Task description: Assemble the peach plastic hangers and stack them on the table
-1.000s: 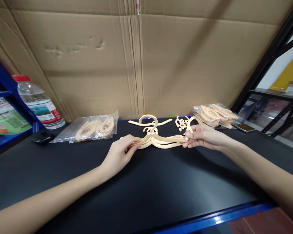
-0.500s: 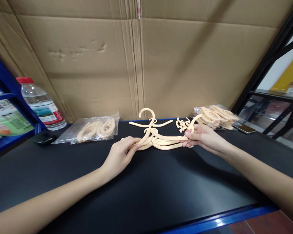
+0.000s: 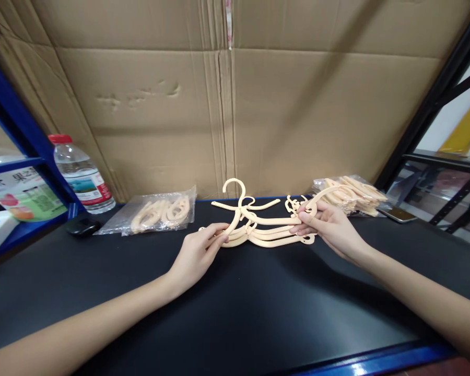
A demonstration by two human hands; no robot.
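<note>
A cream plastic folding hanger (image 3: 274,219) is held between both hands, its hook upright. My left hand (image 3: 199,250) is closed on its left arm. Around the right arm's end, next to a curved cream piece (image 3: 323,194), the fingers of my right hand (image 3: 331,224) are closed. Under and behind it, several more cream hangers (image 3: 272,242) lie stacked on the black table (image 3: 235,318). Farther back rests a separate cream bar (image 3: 267,204), partly hidden by the hook. Small cream parts (image 3: 293,204) are piled behind my right hand.
Clear bags of cream hanger parts lie at the left (image 3: 162,211) and right (image 3: 350,194). A phone (image 3: 399,214) is beside the right bag. A water bottle (image 3: 84,177) and black mouse (image 3: 83,224) stand left. A cardboard sheet (image 3: 141,115) rises behind the table.
The held hanger has lifted slightly off the stack, exposing more of the hangers beneath. The curved piece at my right hand has tilted toward the right. The camera view has shifted a little.
</note>
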